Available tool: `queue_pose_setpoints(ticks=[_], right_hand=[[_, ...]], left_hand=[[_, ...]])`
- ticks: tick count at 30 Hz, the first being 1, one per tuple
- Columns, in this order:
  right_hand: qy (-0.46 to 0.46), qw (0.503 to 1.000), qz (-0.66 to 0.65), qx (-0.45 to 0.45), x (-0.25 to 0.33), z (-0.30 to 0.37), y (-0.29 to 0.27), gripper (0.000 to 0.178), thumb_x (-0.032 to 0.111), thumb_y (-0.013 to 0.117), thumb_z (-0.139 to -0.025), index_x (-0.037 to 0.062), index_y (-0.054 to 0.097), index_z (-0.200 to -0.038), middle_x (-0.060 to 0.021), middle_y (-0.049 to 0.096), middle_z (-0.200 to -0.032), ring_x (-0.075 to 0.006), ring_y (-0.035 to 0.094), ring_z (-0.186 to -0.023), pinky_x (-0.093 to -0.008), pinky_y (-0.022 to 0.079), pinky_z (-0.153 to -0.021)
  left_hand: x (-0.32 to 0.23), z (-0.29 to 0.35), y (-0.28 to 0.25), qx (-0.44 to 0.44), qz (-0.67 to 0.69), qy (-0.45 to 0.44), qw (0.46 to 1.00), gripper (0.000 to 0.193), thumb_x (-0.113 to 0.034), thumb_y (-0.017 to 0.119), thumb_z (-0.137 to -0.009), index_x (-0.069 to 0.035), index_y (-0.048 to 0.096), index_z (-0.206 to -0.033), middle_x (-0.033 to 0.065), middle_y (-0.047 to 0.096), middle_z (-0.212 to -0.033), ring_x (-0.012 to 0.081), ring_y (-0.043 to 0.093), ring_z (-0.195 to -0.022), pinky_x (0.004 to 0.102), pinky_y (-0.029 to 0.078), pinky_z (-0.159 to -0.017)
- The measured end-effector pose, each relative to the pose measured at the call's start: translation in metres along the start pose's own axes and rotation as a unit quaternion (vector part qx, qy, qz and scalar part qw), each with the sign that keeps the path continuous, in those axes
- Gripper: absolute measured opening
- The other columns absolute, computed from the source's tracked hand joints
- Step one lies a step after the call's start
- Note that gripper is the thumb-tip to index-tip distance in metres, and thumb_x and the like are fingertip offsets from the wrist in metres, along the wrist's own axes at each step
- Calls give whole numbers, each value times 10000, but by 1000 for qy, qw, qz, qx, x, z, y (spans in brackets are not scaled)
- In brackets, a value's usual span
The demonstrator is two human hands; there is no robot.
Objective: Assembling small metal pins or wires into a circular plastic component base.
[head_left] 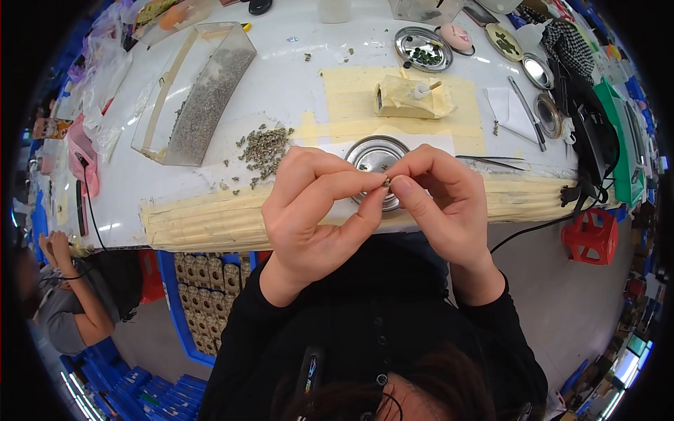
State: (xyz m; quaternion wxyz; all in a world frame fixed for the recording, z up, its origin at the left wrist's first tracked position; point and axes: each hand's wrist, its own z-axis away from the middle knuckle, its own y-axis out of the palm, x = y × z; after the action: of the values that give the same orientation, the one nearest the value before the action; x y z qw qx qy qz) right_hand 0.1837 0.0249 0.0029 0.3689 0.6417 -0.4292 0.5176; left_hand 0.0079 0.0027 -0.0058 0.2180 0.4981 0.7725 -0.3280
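My left hand and my right hand meet at their fingertips, each with thumb and forefinger closed in a pinch. Between them is a tiny metal part, mostly covered by the fingers; its exact kind is too small to tell. Just beneath the fingertips sits a round shiny metal dish, partly hidden by both hands, with a few small pieces in it. Left of the dish, a loose pile of small greyish metal parts lies on the white table.
A clear box full of small parts stands at left. Beyond the dish is a taped block. Tweezers lie at right. A metal tray holds dark green pieces. A blue crate of metal blocks sits below the table; another person's hands show far left.
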Motion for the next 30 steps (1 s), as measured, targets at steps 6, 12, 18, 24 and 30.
queue_pose_setpoints(ticks=[6, 12, 18, 24, 30], right_hand=[[26, 999, -11, 17, 2, 1, -2, 91, 65, 640, -928, -24, 621, -939, -39, 634, -837, -72, 577, -729, -217, 471, -660], [-8, 1000, 30, 0, 0, 0, 1, 87, 64, 636, -931, -19, 612, -921, -44, 612, -816, -84, 567, -705, -226, 467, -647], [1, 1000, 2, 17, -1, 0, 0, 83, 70, 602, -958, -11, 588, -946, -31, 593, -840, -76, 549, -724, -217, 460, -662], [73, 989, -116, 59, 4, -1, -5, 105, 110, 542, -1002, 10, 565, -980, 8, 559, -877, -40, 502, -734, -194, 436, -648], [94, 984, -126, 84, 5, -1, -6, 134, 135, 538, -1006, 8, 571, -982, 7, 559, -877, -36, 489, -722, -191, 429, -633]], left_hand=[[-2, -3, 1, -5, -15, -2, 1000, 235, 40, 789, -644, -58, 727, -849, 43, 639, -784, 200, 574, -696, 302, 431, -624], [-3, 0, -1, 14, -5, -10, 1000, 233, 92, 763, -658, 10, 710, -870, 62, 626, -820, 176, 544, -768, 283, 406, -685], [-3, 0, -1, 19, 6, -22, 1000, 252, 85, 766, -663, 14, 713, -898, 69, 627, -843, 168, 543, -779, 280, 408, -689], [-1, -2, -1, 9, 18, -21, 1000, 294, -8, 834, -657, -50, 746, -935, 48, 651, -829, 184, 574, -725, 293, 430, -632], [-5, -2, -3, 45, 57, -29, 997, 251, 33, 802, -714, 19, 726, -953, 70, 641, -855, 171, 553, -798, 282, 409, -703]])
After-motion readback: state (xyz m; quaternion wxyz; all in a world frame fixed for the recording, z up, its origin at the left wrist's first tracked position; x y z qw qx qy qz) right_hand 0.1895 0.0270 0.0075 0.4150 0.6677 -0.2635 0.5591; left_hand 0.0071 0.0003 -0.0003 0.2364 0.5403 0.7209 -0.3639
